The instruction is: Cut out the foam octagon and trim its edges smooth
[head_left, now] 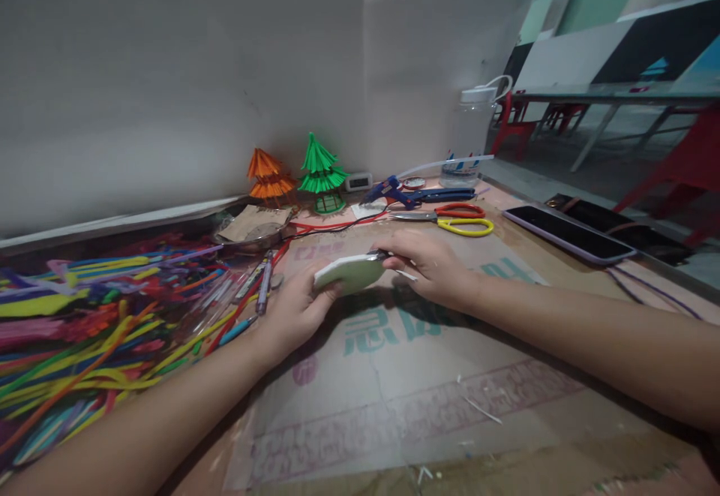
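Over the table's middle, my left hand (298,305) pinches a flat, rounded piece (354,275) by its left end. Its near face is pale green, its upper edge white. At the piece's right end, my right hand (421,260) is closed around a small dark tool (381,254), blurred and mostly hidden by the fingers. A thin white strip (406,275) sticks out just below the right fingers. Under both hands lies a translucent printed sheet (349,391).
Coloured pipe cleaners (84,331) heap at left. Behind stand an orange tree (270,177) and a green tree (322,169). A blue glue gun (391,192), scissors (450,218) and a water bottle (471,136) are at back right, a phone (568,233) at right.
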Demonstrator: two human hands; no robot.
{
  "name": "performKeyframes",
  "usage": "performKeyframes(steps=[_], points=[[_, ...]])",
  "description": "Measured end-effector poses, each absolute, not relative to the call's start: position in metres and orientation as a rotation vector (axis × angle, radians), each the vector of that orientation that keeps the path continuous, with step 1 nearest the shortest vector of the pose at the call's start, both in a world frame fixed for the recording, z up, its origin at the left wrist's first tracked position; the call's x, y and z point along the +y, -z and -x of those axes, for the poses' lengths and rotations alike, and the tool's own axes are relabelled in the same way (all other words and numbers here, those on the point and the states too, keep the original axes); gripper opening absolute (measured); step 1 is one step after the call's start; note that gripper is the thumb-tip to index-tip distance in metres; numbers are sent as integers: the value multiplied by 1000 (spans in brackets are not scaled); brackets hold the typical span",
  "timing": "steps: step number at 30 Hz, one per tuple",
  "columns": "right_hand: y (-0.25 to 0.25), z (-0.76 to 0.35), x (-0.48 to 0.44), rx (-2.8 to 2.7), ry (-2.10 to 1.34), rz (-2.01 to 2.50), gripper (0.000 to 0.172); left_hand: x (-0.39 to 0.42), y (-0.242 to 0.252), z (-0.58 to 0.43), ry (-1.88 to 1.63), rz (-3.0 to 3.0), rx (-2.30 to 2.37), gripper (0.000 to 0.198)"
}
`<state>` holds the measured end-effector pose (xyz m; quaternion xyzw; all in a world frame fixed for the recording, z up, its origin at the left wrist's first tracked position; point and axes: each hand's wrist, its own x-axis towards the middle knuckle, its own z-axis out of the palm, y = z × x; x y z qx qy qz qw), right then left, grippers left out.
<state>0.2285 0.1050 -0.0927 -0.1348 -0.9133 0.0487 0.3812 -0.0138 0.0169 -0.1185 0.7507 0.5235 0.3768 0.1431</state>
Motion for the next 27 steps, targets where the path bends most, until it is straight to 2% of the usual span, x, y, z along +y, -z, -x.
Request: performKeyframes(steps=[4, 12, 19, 24, 27], points=[[92, -228, 100, -2350, -99, 331, 33, 14, 113, 11, -1053, -2288, 1448, 15], [91, -229, 100, -2358, -49, 276, 34, 11, 111, 9, -1058, -2348, 1429, 10], [94, -229, 100, -2346, -43, 267, 30, 13, 113, 10, -1039, -2319, 1425, 14], [99, -226, 104, -2243, -156, 322, 37, 16, 120, 13, -1113, -2155, 1553, 24], [99, -227, 105, -2254, -189, 359, 39, 16, 120, 13, -1131, -2185, 1554, 21]])
